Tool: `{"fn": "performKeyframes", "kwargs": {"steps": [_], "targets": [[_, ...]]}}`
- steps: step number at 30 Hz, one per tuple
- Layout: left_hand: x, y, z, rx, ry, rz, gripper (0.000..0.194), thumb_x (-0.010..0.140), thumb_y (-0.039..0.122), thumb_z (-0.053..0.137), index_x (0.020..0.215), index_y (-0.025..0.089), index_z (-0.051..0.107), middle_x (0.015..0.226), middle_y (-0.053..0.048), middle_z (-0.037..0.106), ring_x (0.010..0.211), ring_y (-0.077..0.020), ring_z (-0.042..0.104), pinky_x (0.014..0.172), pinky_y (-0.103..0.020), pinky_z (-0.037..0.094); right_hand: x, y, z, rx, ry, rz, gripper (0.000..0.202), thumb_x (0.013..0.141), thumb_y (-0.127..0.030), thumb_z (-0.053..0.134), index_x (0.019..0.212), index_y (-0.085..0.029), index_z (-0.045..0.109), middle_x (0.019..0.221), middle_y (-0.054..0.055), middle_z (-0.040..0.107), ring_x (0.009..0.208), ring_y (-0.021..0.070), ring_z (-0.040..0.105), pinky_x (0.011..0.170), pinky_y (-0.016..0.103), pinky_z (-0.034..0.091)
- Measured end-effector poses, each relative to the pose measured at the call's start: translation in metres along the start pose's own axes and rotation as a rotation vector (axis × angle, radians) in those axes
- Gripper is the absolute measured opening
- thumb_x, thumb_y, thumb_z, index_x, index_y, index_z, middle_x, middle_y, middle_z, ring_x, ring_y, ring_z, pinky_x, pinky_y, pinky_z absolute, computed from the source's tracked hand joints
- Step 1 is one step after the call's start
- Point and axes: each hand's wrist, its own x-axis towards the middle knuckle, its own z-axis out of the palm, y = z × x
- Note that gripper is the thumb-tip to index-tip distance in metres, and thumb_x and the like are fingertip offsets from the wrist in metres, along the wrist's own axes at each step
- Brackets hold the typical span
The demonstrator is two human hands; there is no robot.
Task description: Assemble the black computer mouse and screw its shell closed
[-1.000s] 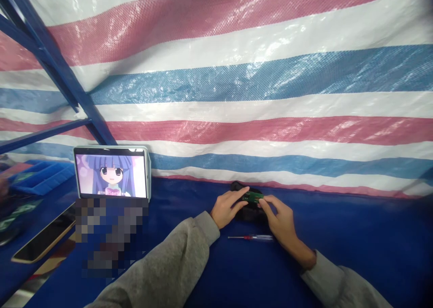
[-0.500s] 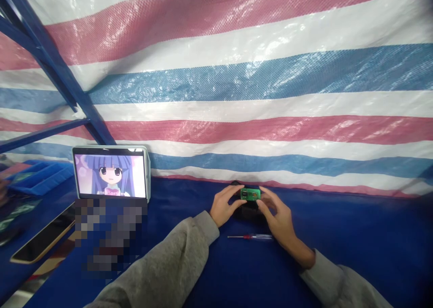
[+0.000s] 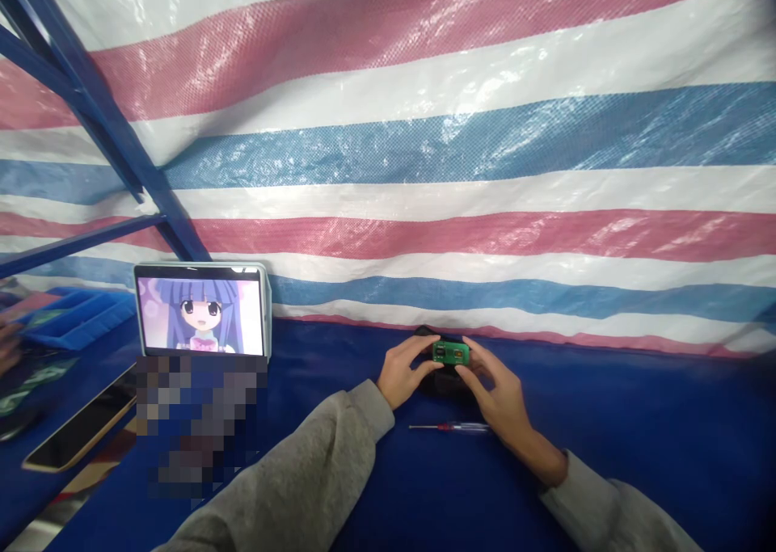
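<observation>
The left hand [image 3: 405, 372] and right hand [image 3: 498, 382] pinch a small green rectangular circuit board [image 3: 450, 353] at twelve o'clock from a slim clear-handled metal screwdriver [image 3: 449, 428]; its component face, newly turned up, now appears open to inspection.

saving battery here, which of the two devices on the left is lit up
The standing tablet: it glows brightly, whereas the phone lying nearby is dark.

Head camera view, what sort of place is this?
Probably a makeshift electronics workbench: striped plastic sheeting hangs behind a blue tabletop, a screwdriver lies on that surface, and the fingers of both hands hold a small green circuit board.
</observation>
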Motion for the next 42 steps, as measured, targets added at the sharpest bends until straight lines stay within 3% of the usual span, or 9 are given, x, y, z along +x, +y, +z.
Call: {"fn": "performKeyframes", "kwargs": {"steps": [5, 17, 21, 24, 28, 32, 36, 42], "targets": [[-0.001, 0.001, 0.000, -0.002, 0.002, 0.019, 0.036, 0.086, 0.037, 0.065, 0.117, 0.019, 0.063, 0.102, -0.006, 0.070, 0.092, -0.0194, 0.067, 0.088, -0.032, 0.054, 0.000, 0.000, 0.000, 0.022, -0.017, 0.006, 0.045, 0.084, -0.039, 0.061, 0.124, -0.020, 0.059, 0.106, 0.008, 0.069, 0.083, 0.0197, 0.068, 0.076, 0.033, 0.057], [-0.001, 0.003, -0.001, 0.004, 0.006, 0.121, 0.039, 0.089, 0.035, 0.063, 0.125, 0.021, 0.060, 0.106, -0.007, 0.069, 0.093, -0.0187, 0.067, 0.088, -0.031, 0.054, 0.001, 0.003, 0.000, 0.126, 0.009, 0.091, 0.037, 0.080, -0.041, 0.065, 0.109, -0.019, 0.063, 0.093, 0.006, 0.070, 0.078, 0.0191, 0.067, 0.072, 0.032, 0.056], [-0.002, 0.000, 0.000, 0.050, -0.014, 0.145, 0.038, 0.089, 0.034, 0.062, 0.125, 0.021, 0.060, 0.097, -0.006, 0.068, 0.088, -0.0173, 0.065, 0.083, -0.031, 0.056, 0.003, -0.002, -0.002, 0.141, -0.016, 0.099, 0.026, 0.086, -0.042, 0.055, 0.093, -0.019, 0.067, 0.074, 0.002, 0.066, 0.063, 0.0151, 0.062, 0.062, 0.027, 0.052], [-0.002, -0.001, 0.000, 0.075, -0.025, 0.156, 0.040, 0.089, 0.034, 0.062, 0.126, 0.021, 0.059, 0.099, -0.007, 0.067, 0.089, -0.0174, 0.065, 0.084, -0.030, 0.055, 0.004, -0.008, -0.005, 0.101, -0.034, 0.083, 0.031, 0.090, -0.042, 0.049, 0.075, -0.019, 0.064, 0.058, -0.002, 0.056, 0.053, 0.0126, 0.055, 0.056, 0.024, 0.047], [-0.002, 0.001, -0.001, 0.065, -0.028, 0.160, 0.039, 0.090, 0.033, 0.060, 0.127, 0.021, 0.057, 0.105, -0.007, 0.066, 0.094, -0.0176, 0.065, 0.087, -0.031, 0.055, 0.005, -0.015, -0.007, 0.096, -0.052, 0.074, 0.037, 0.090, -0.042, 0.049, 0.062, -0.020, 0.057, 0.053, -0.003, 0.052, 0.049, 0.0110, 0.051, 0.053, 0.023, 0.043], [0.000, 0.004, -0.001, 0.109, -0.014, 0.194, 0.029, 0.090, 0.032, 0.061, 0.116, 0.020, 0.063, 0.109, -0.009, 0.064, 0.099, -0.0195, 0.063, 0.090, -0.034, 0.053, 0.004, -0.015, -0.007, 0.096, -0.092, 0.047, 0.039, 0.090, -0.041, 0.049, 0.058, -0.020, 0.054, 0.050, -0.003, 0.050, 0.047, 0.0106, 0.048, 0.051, 0.023, 0.040], [-0.001, 0.005, -0.003, 0.202, 0.006, 0.174, 0.027, 0.091, 0.034, 0.059, 0.113, 0.020, 0.064, 0.110, -0.010, 0.065, 0.100, -0.0214, 0.063, 0.088, -0.037, 0.052, 0.002, -0.012, -0.008, 0.034, -0.022, 0.012, 0.041, 0.089, -0.042, 0.049, 0.056, -0.019, 0.056, 0.052, -0.003, 0.050, 0.048, 0.0107, 0.046, 0.049, 0.023, 0.038], [-0.006, 0.006, -0.009, 0.347, -0.108, 0.156, 0.026, 0.088, 0.033, 0.056, 0.106, 0.017, 0.065, 0.102, -0.011, 0.068, 0.091, -0.0230, 0.064, 0.081, -0.037, 0.048, -0.001, -0.004, -0.010, 0.031, 0.037, 0.081, 0.037, 0.093, -0.039, 0.043, 0.072, -0.019, 0.065, 0.056, -0.002, 0.055, 0.051, 0.0117, 0.049, 0.052, 0.024, 0.038]]}}
